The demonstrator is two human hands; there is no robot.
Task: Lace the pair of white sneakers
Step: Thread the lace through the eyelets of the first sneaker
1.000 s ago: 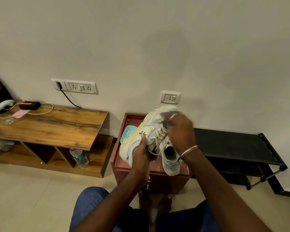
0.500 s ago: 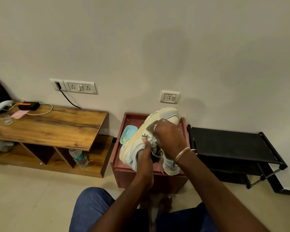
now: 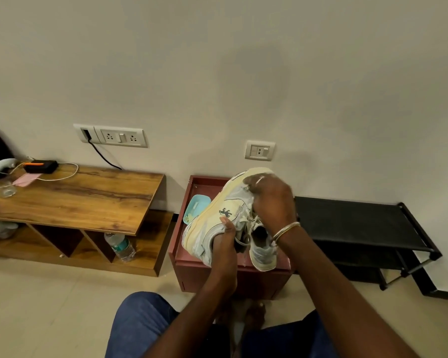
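A white and pale yellow sneaker (image 3: 217,215) with a small dark horse logo is tipped on its side above the dark red cabinet (image 3: 192,257), sole toward the left. My left hand (image 3: 224,241) grips it at the heel opening, thumb on the side panel. My right hand (image 3: 272,200) lies over the lace area near the toe, fingers curled on the upper; what they pinch is hidden. A loose white lace (image 3: 243,239) loops out by the tongue. The second sneaker (image 3: 263,251) lies on the cabinet top under my right wrist.
A light blue dish (image 3: 195,208) sits in the cabinet's recessed top behind the shoe. A wooden bench (image 3: 75,197) with a cable, charger and glass stands left, a water bottle (image 3: 120,245) beneath it. A black rack (image 3: 357,223) stands right. My knees are below.
My right hand slid from the mid laces down and left, then back up toward the toe. The sneaker rolled a little, showing its logo side. My left hand kept its grip.
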